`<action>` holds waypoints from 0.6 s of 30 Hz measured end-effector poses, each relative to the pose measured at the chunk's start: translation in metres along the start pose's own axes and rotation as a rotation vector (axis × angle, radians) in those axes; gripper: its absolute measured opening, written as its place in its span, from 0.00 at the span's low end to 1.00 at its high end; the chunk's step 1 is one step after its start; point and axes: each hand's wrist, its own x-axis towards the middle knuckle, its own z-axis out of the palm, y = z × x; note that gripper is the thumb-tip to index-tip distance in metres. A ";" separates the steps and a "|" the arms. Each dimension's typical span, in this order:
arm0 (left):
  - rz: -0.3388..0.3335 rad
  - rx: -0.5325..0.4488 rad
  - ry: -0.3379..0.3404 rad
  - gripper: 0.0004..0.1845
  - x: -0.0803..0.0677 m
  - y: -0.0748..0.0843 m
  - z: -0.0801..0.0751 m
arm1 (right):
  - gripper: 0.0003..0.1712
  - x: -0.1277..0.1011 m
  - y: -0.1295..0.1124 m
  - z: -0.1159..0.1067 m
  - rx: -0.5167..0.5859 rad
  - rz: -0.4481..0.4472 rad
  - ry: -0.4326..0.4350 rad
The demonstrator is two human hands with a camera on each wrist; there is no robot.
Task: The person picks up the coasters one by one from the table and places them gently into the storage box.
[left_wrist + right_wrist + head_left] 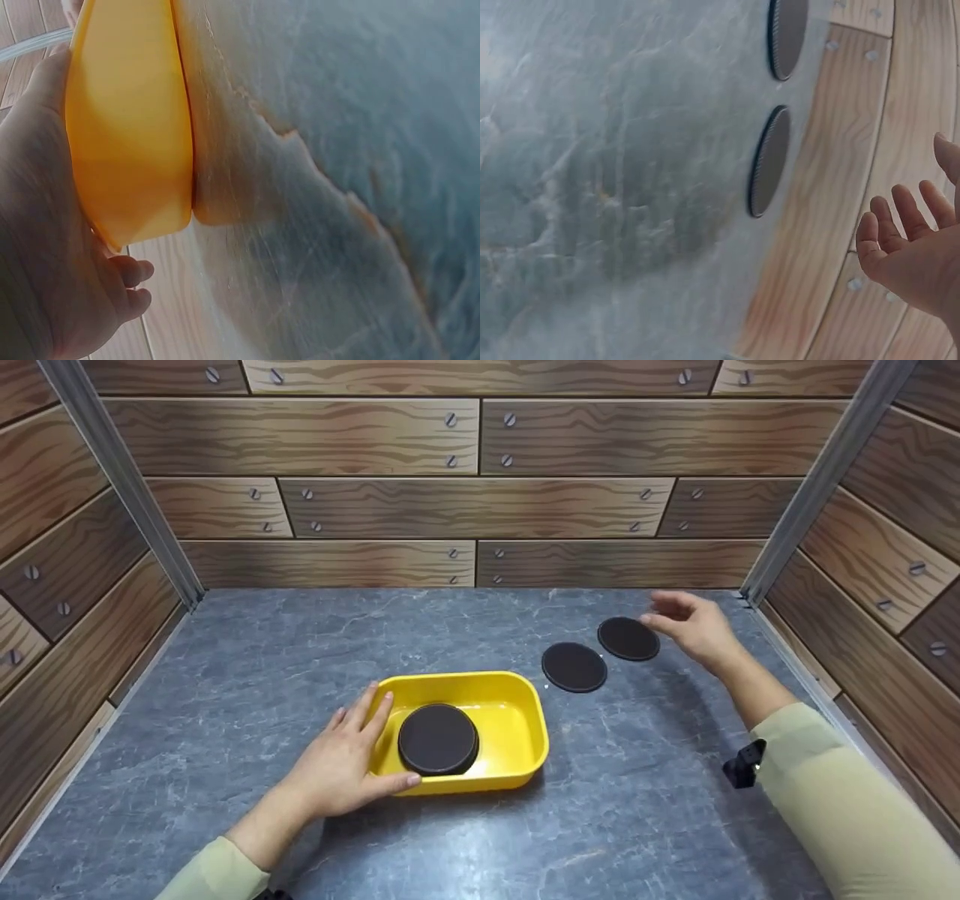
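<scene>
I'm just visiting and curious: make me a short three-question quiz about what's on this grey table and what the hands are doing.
1. How many dark round discs are in view?
2. True or false: the left hand rests against the yellow tray.
3. The right hand is: A) holding a disc, B) open above the table near the farthest disc, C) inside the tray.

Key:
1. Three: one disc in the tray, two on the table, including the nearer loose disc.
2. True.
3. B.
</scene>
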 end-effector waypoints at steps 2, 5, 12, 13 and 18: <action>-0.001 -0.002 0.004 0.66 0.000 0.000 0.000 | 0.37 0.002 0.008 0.001 0.008 0.025 -0.010; 0.003 0.002 0.009 0.65 0.001 0.000 0.001 | 0.39 0.005 0.021 0.003 0.023 0.051 -0.017; 0.007 0.003 0.003 0.66 0.001 0.000 0.001 | 0.44 0.010 0.050 0.009 0.048 0.140 -0.039; 0.007 0.005 0.002 0.66 0.001 0.000 0.001 | 0.44 0.011 0.053 0.010 0.045 0.151 -0.039; 0.006 0.009 0.001 0.67 0.000 0.000 -0.001 | 0.48 0.015 0.066 0.016 0.028 0.181 -0.072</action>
